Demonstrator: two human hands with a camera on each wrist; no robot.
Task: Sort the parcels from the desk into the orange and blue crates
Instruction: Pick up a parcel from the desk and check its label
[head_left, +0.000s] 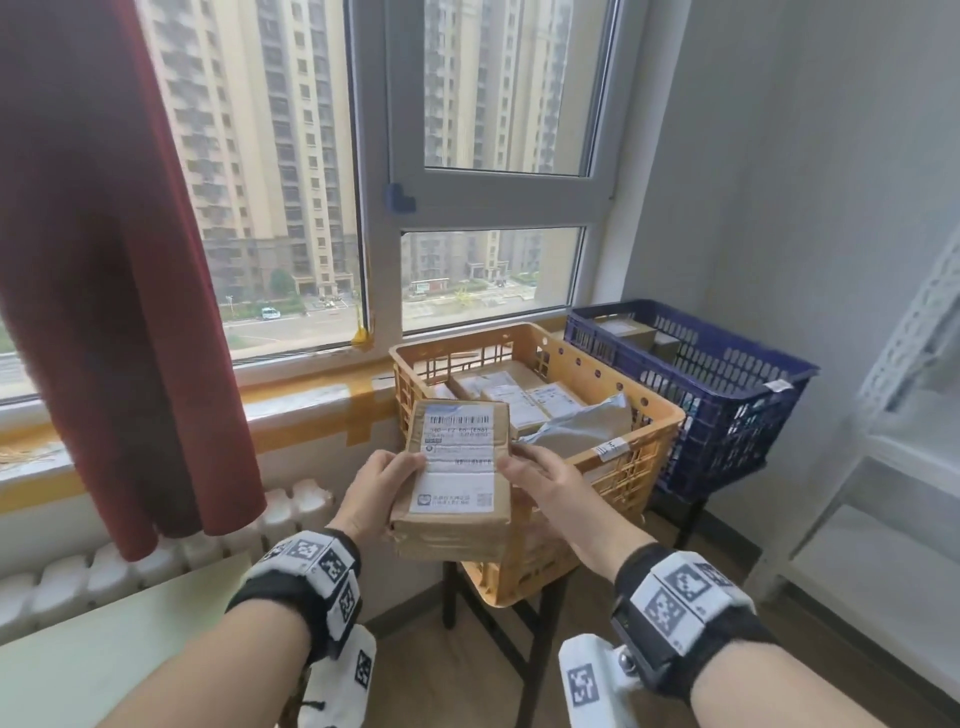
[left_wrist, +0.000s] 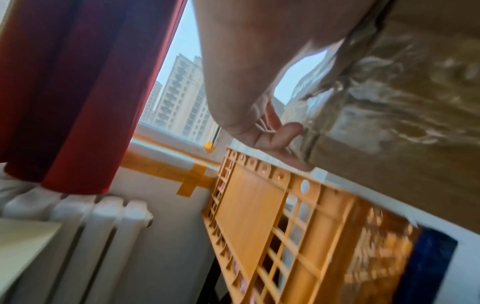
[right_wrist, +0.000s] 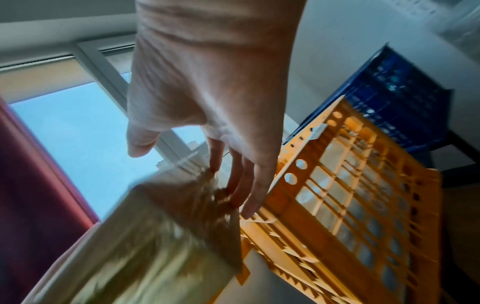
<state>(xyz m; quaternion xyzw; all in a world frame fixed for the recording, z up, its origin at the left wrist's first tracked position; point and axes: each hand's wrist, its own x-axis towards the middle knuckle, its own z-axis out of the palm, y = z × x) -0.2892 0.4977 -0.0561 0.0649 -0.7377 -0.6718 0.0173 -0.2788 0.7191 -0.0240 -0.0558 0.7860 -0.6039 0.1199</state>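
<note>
I hold a brown cardboard parcel (head_left: 457, 467) with a white shipping label, tilted up in front of the orange crate (head_left: 655, 409). My left hand (head_left: 382, 488) grips its left edge, thumb on top and fingers (left_wrist: 283, 139) curled underneath. My right hand (head_left: 545, 478) lies against the right edge; in the right wrist view its fingers (right_wrist: 241, 185) are straight on the parcel's (right_wrist: 161, 236) corner and the thumb stands free. The orange crate (right_wrist: 350, 195) holds several parcels and a grey bag. The blue crate (head_left: 727, 395) stands behind it to the right, with parcels inside.
Both crates sit on dark stools by the window sill (head_left: 311, 400). A red curtain (head_left: 104, 260) hangs at the left over a white radiator (head_left: 156, 561). A pale desk corner (head_left: 104, 649) is at lower left, a white metal shelf (head_left: 893, 467) at the right wall.
</note>
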